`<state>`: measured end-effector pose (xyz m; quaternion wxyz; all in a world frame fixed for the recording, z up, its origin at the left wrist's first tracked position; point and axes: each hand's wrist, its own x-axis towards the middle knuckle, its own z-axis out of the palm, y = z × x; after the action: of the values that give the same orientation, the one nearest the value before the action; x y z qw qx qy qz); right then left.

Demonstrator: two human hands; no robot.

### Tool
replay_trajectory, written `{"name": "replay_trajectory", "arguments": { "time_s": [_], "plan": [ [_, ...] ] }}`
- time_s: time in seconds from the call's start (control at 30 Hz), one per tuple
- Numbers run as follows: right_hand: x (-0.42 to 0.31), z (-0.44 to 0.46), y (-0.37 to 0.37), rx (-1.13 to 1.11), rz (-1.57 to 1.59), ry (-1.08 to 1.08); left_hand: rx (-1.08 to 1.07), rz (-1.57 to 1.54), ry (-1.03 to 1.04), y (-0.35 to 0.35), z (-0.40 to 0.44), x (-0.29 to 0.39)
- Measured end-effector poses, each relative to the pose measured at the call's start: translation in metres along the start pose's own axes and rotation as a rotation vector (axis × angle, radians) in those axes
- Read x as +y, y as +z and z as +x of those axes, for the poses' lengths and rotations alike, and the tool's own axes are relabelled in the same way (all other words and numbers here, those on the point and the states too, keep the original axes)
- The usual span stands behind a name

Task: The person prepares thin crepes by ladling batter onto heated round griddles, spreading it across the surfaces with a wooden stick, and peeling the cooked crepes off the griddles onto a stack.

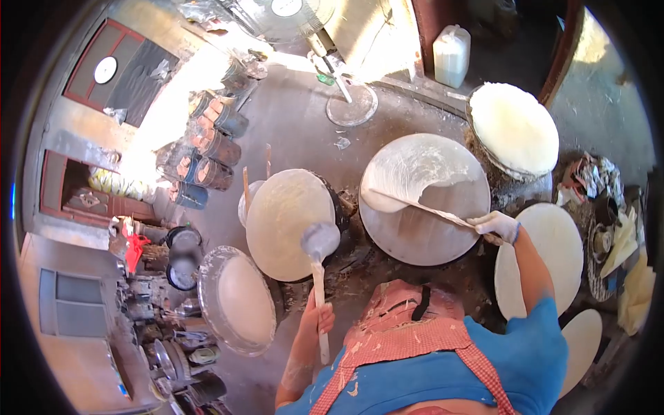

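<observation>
The left hand is wrapped round a long-handled pale ladle, its bowl over a round cream-coloured pan, to catch drips, I'd say; the right hand, gloved perhaps, closes on a thin wooden stick, fingers off the round grey griddle and its white batter; grey floor and standing fan beyond

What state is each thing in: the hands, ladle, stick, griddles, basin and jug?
Left hand, gripping the ladle
Right hand, gripping the stick
Ladle, over the left griddle
Stick, angled across the right griddle
Left griddle, pale across its top
Right griddle, partly coated with batter
Basin, partly filled with white mixture
Jug, standing upright
</observation>
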<state>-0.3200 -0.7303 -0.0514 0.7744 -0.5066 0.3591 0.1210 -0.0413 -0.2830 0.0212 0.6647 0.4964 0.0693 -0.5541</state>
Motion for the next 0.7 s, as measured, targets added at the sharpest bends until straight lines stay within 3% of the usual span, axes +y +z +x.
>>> {"name": "replay_trajectory", "arguments": {
  "time_s": [0.03, 0.17, 0.37, 0.47, 0.53, 0.57, 0.63, 0.7],
  "plan": [
    [-0.009, -0.004, -0.009, 0.042, -0.033, 0.033, 0.027, -0.012, -0.05, -0.006, -0.005, -0.006],
    [-0.047, 0.033, -0.008, 0.273, -0.101, -0.217, 0.1, -0.09, -0.139, -0.022, -0.013, -0.026],
    [-0.018, 0.03, -0.001, -0.083, -0.123, 0.001, 0.132, -0.335, -0.175, -0.046, -0.015, -0.058],
    [-0.024, -0.001, -0.01, -0.035, -0.196, 0.026, 0.076, -0.4, -0.163, -0.05, -0.026, -0.066],
    [-0.045, 0.009, -0.015, 0.023, -0.206, -0.113, 0.091, -0.455, -0.168, -0.045, -0.031, -0.067],
    [-0.008, 0.074, -0.044, 0.061, -0.204, -0.559, 0.137, -0.482, -0.162, -0.036, -0.036, -0.063],
    [-0.074, 0.054, -0.006, 0.105, -0.205, -0.159, 0.198, -0.489, -0.181, -0.032, -0.038, -0.063],
    [-0.071, 0.064, -0.006, -0.038, -0.252, -0.027, 0.196, -0.519, -0.173, -0.039, -0.038, -0.066]
  ]
}}
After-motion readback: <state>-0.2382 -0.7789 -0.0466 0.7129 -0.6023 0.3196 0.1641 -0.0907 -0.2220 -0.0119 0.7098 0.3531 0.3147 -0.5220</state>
